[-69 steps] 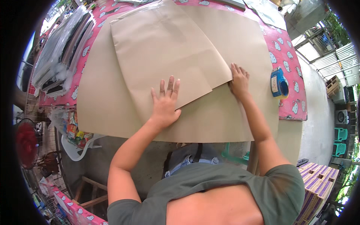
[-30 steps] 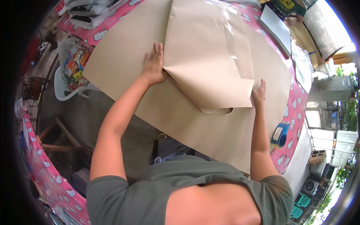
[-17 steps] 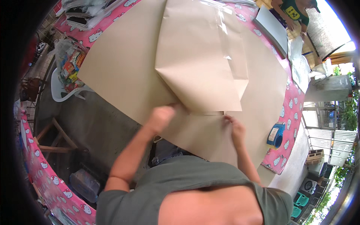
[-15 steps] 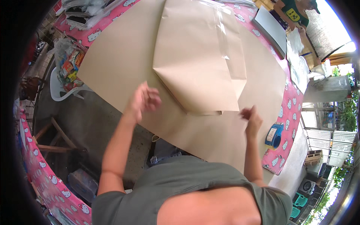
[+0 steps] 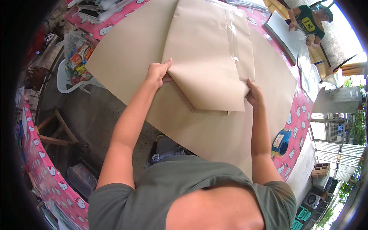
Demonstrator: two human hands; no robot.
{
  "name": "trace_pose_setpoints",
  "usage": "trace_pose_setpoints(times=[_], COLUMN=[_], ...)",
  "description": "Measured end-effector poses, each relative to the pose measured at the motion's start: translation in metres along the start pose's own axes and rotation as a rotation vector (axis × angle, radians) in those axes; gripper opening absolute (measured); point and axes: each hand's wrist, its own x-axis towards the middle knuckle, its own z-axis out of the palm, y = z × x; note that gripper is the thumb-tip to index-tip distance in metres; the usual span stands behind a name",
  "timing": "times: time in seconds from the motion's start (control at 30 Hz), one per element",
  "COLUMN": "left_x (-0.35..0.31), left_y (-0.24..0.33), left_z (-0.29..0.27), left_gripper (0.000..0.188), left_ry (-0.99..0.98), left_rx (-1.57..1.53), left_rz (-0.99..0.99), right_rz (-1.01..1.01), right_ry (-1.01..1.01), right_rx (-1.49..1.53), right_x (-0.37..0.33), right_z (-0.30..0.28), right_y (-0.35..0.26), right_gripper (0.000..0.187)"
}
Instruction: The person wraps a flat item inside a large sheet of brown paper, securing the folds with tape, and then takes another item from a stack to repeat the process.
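A brown paper-wrapped package (image 5: pixel 209 57), with clear tape (image 5: pixel 232 36) running along its right part, lies on a large sheet of brown paper (image 5: pixel 134 50). Its near end is folded in to a tapered flap. My left hand (image 5: pixel 159 74) grips the package's left corner, thumb on top and fingers tucked beneath. On the opposite corner my right hand (image 5: pixel 254 93) pinches the paper, thumb on top, with the other fingers partly hidden. To the right of my right forearm, a blue tape dispenser (image 5: pixel 281 142) rests at the table's edge.
A pink patterned cloth (image 5: pixel 297 115) covers the table. A white chair (image 5: pixel 65 76) holding bags of colourful packets stands at left. At far right a person (image 5: pixel 308 23) works beside a flat grey-white panel (image 5: pixel 281 34). A wooden stool frame (image 5: pixel 57 130) stands on the floor.
Both hands have moved up to the package and taken hold of its two near corners. The near end looks slightly bulged now. The person at far right has shifted.
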Motion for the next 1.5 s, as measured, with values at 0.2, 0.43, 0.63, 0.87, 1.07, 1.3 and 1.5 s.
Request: trace_pose_setpoints(times=[0.2, 0.43, 0.63, 0.87, 1.07, 1.3, 1.5], left_x=[0.010, 0.009, -0.147, -0.009, 0.057, 0.057, 0.057], left_y=[0.012, -0.033, -0.102, 0.102, 0.010, 0.011, 0.045], left_z=[-0.013, -0.018, -0.008, 0.000, -0.004, -0.026, -0.051], left_gripper=[0.021, 0.030, 0.016, 0.036, 0.049, 0.058, 0.090], left_ry=[0.051, 0.308, -0.345, -0.011, 0.276, 0.068, -0.300], left_rx=[-0.173, -0.181, 0.025, 0.819, 1.526, 1.566, 1.679], left_rz=[0.059, 0.234, -0.201, 0.883, 1.260, 1.306, 1.135], right_rz=[-0.095, -0.090, 0.113, -1.005, -1.124, -1.077, -0.964], right_ry=[-0.112, -0.042, -0.407, -0.456, -0.177, -0.298, -0.471], right_rx=[0.146, 0.170, -0.476, -1.137, -1.730, -1.623, -1.830], right_x=[-0.025, -0.055, -0.180, -0.070, -0.026, -0.040, -0.037], right_z=[0.021, 0.068, 0.065, 0.157, 0.079, 0.149, 0.224], right_y=[-0.005, 0.053, 0.086, -0.057, 0.025, -0.004, 0.006], right_gripper=[0.040, 0.034, 0.029, 0.043, 0.068, 0.081, 0.103])
